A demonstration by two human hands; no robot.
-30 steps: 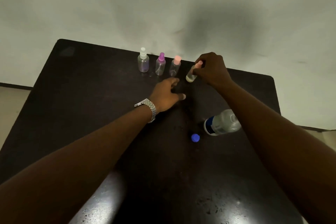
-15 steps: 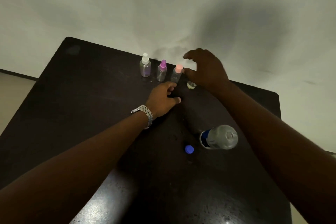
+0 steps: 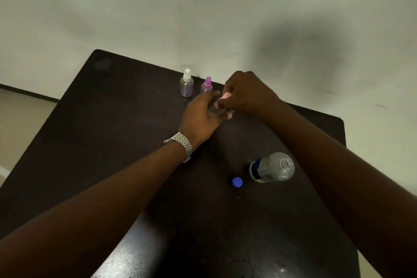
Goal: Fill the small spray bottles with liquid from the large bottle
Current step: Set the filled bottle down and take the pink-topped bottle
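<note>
On the dark table (image 3: 112, 133), a white-capped spray bottle (image 3: 186, 84) and a purple-capped spray bottle (image 3: 207, 85) stand near the far edge. Just right of them my left hand (image 3: 202, 117) grips the clear body of the pink-capped spray bottle (image 3: 214, 110). My right hand (image 3: 247, 93) pinches its pink cap (image 3: 225, 96) from the right. The large clear bottle (image 3: 272, 167) stands uncapped nearer to me, under my right forearm's edge. Its blue cap (image 3: 237, 181) lies on the table just left of it. The other small bottle is hidden behind my right hand.
A pale wall rises directly behind the table's far edge. Light floor (image 3: 20, 117) shows off the left side. A metal watch (image 3: 181, 145) is on my left wrist.
My right hand let go of the rightmost small bottle and moved left onto the pink cap. My left hand rose from the table and took hold of the pink-capped bottle.
</note>
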